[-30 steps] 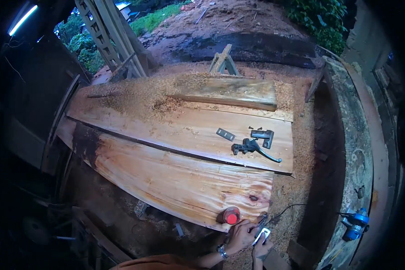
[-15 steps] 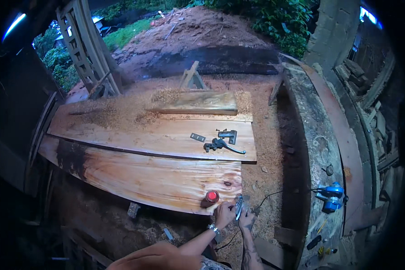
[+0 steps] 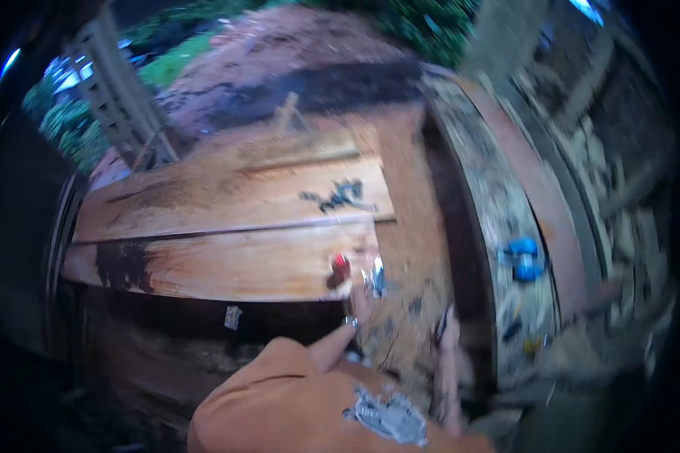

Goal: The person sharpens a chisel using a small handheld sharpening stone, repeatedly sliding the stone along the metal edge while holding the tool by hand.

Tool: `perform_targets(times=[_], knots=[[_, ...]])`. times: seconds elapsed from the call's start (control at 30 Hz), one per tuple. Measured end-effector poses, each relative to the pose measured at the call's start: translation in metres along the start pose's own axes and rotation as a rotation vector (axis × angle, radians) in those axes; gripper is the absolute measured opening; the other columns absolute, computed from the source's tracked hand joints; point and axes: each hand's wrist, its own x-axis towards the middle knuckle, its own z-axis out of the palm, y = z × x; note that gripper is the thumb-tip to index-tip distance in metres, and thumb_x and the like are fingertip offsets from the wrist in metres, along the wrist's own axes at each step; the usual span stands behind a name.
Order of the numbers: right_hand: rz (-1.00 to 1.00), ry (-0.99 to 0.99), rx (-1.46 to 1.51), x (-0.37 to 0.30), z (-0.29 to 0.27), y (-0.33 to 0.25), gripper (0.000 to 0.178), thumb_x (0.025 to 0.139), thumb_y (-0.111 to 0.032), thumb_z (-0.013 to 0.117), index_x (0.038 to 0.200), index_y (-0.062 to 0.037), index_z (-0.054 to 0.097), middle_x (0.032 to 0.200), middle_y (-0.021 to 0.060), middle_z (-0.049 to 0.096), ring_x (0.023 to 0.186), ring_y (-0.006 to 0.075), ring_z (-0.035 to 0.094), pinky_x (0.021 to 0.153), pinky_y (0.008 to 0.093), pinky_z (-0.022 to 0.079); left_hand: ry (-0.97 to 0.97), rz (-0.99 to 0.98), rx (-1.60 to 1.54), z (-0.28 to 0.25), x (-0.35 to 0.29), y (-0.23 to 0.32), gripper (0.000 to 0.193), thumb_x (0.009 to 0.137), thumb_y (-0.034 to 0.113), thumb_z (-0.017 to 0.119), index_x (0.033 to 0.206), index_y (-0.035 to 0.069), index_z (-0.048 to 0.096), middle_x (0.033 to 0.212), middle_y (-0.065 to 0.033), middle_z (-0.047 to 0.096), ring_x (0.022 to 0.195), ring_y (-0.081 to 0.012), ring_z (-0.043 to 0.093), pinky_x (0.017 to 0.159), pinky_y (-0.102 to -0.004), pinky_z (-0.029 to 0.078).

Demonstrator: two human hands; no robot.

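Motion blurs the whole view. My left hand (image 3: 362, 302) is at the right end of the near wooden board (image 3: 227, 264), its fingers closed around a shiny silver metal part (image 3: 377, 276). Beside it on the board stands a small dark container with a red lid (image 3: 341, 263). My right hand (image 3: 450, 333) is apart from it, lower and to the right, over the ground, closed on a slim dark object (image 3: 444, 317) whose kind is too smeared to tell. On the far board (image 3: 204, 205) lies a black brake lever assembly (image 3: 345, 195) with smaller dark parts around it.
Sawdust and a thick wood offcut (image 3: 302, 159) cover part of the far board. To my right runs a long, rough beam (image 3: 476, 170) bearing a blue power tool (image 3: 524, 259) and small items. Behind it, scrap wood (image 3: 627, 241) is piled. Sawdust covers the ground (image 3: 412, 196).
My right hand has left the metal part and moved right with a slim dark object. My left hand stays by the board's end with the metal part. The view has swung to the right and down.
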Motion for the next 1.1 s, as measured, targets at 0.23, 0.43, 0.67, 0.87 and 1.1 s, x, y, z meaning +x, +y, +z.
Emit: perform_targets(times=[0.23,0.43,0.67,0.87,1.1], knots=[[0.251,-0.880,0.721,-0.059,0.044,-0.080,0.044,0.108,-0.037,0.037,0.069,-0.0172,0.041,0.048,-0.0074,0.030,0.040,0.0091,0.023,0.046,0.0287,0.022,-0.647,-0.027,-0.627,-0.093,0.033,0.216,0.029,0.105,0.021,0.055,0.121,0.001,0.068,0.096,-0.0060,0.073,0.085,-0.0115,0.067,0.077,-0.0255,0.053],[0.550,-1.322,0.793,-0.106,0.090,-0.105,0.041,0.108,-0.037,0.035,0.074,-0.0148,0.042,0.049,-0.0066,0.034,0.040,0.0077,0.024,0.044,0.0261,0.021,-0.959,0.094,-1.135,-0.190,0.067,0.329,0.054,0.103,0.044,0.056,0.128,-0.003,0.061,0.115,-0.0127,0.068,0.112,-0.0219,0.064,0.099,-0.0383,0.051],[0.522,-1.375,0.524,-0.131,0.110,-0.114,0.055,0.107,-0.052,0.031,0.084,-0.0087,0.055,0.055,-0.0027,0.044,0.040,0.0088,0.032,0.041,0.0263,0.026,-0.644,0.132,-0.924,-0.249,0.051,0.350,0.012,0.089,-0.001,0.073,0.100,-0.005,0.071,0.094,-0.0076,0.069,0.084,-0.0106,0.065,0.074,-0.0247,0.053],[0.003,-0.926,0.136,-0.156,0.134,-0.137,0.072,0.104,-0.065,0.027,0.103,-0.0022,0.062,0.072,0.0062,0.061,0.053,0.0120,0.055,0.045,0.0219,0.043,-0.198,0.326,-0.720,-0.281,0.037,0.353,0.010,0.085,-0.002,0.077,0.093,-0.004,0.072,0.080,-0.0044,0.064,0.074,-0.0094,0.056,0.067,-0.0243,0.043],[-0.343,-0.869,0.080,-0.173,0.165,-0.133,0.051,0.105,-0.052,0.048,0.097,-0.0041,0.064,0.066,-0.0002,0.055,0.055,0.0059,0.050,0.046,0.0195,0.035,0.103,0.719,-0.462,-0.290,0.029,0.359,0.018,0.077,-0.008,0.079,0.094,-0.001,0.075,0.081,-0.0066,0.064,0.078,-0.0175,0.061,0.069,-0.0278,0.047]])
